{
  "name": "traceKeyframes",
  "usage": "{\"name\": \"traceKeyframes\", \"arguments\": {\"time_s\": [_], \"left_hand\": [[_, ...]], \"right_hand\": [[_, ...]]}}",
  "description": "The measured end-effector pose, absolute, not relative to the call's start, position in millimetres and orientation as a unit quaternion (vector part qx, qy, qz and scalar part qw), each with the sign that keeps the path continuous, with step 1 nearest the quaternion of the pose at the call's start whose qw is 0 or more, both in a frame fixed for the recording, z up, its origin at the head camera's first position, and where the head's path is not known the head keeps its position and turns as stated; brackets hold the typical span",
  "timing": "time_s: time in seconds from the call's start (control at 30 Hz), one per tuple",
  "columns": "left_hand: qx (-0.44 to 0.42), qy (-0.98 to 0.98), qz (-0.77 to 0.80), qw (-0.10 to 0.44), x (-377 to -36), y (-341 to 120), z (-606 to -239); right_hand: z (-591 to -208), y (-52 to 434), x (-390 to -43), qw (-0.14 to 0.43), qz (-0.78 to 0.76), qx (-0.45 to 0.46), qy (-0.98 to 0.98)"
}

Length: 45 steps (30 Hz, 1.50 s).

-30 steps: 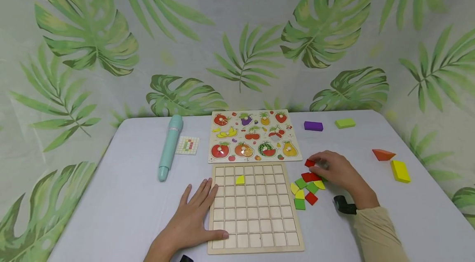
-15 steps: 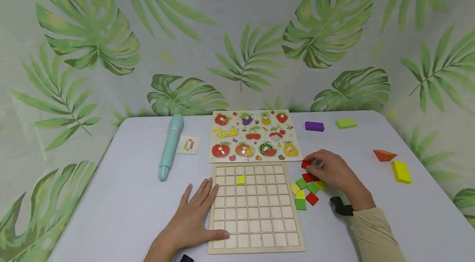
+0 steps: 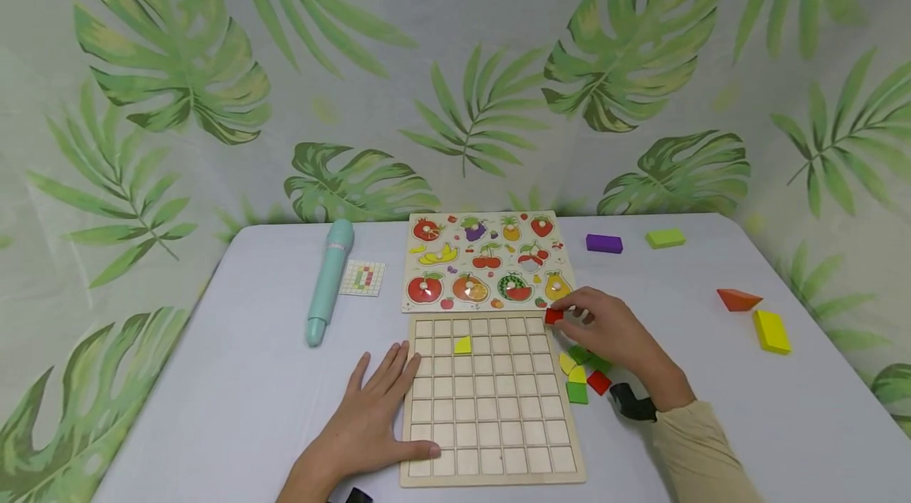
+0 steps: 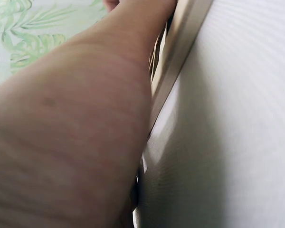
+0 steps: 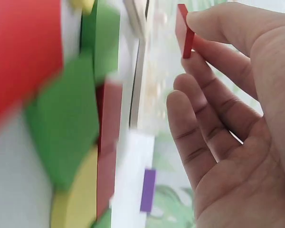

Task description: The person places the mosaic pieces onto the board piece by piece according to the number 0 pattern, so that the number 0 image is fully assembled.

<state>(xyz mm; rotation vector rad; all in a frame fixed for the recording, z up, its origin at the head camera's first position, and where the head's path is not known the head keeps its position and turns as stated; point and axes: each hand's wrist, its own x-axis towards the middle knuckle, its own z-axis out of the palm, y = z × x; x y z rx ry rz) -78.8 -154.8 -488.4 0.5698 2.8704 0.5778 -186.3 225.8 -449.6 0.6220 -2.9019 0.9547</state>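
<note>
My right hand (image 3: 601,329) pinches a small red square tile (image 5: 184,32) between thumb and fingers, over the top right corner of the wooden grid board (image 3: 491,410). My left hand (image 3: 373,420) lies spread at the board's left side, fingertips on its edge and thumb over the lower left cells. One yellow tile (image 3: 463,345) with a rounded corner sits in a cell of the second row. Beside the board's right edge lies a loose pile with a green tile (image 3: 577,392), a red tile (image 3: 599,383) and several others, partly hidden by my right hand.
Behind the grid lies a fruit puzzle board (image 3: 491,274). To the left are a small pattern card (image 3: 363,278) and a teal microphone-shaped stick (image 3: 330,281). Purple (image 3: 603,243), light green (image 3: 665,238), orange (image 3: 739,299) and yellow blocks (image 3: 772,331) stand at the right.
My right hand has moved left from above the tile pile to the board's top right corner, carrying the red tile. The left hand stays in place.
</note>
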Motion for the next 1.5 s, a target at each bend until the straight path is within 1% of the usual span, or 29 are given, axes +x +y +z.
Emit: {"name": "traceKeyframes", "arguments": {"time_s": [0.2,0.4,0.63,0.87,1.1,1.27,1.5], "left_hand": [[0.191,0.96,0.192,0.077,-79,-155,-490],[0.188,0.959,0.194,0.081,-79,-154,-490],[0.192,0.959,0.192,0.082,-80,-154,-489],[0.189,0.959,0.194,0.083,-80,-154,-489],[0.187,0.959,0.196,0.086,-80,-153,-488],[0.19,0.959,0.196,0.079,-80,-154,-488],[0.189,0.96,0.191,0.083,-79,-155,-488]], "right_hand": [[-453,202,-185,0.012,0.333,0.241,-0.912],[-454,182,-184,-0.003,0.347,0.27,-0.898],[-458,162,-180,-0.041,0.35,0.27,-0.896],[-459,146,-175,-0.055,0.351,0.277,-0.893],[-467,138,-175,-0.05,0.327,0.285,-0.9],[-467,136,-175,-0.058,0.325,0.292,-0.898],[-465,134,-173,-0.067,0.316,0.286,-0.902]]}}
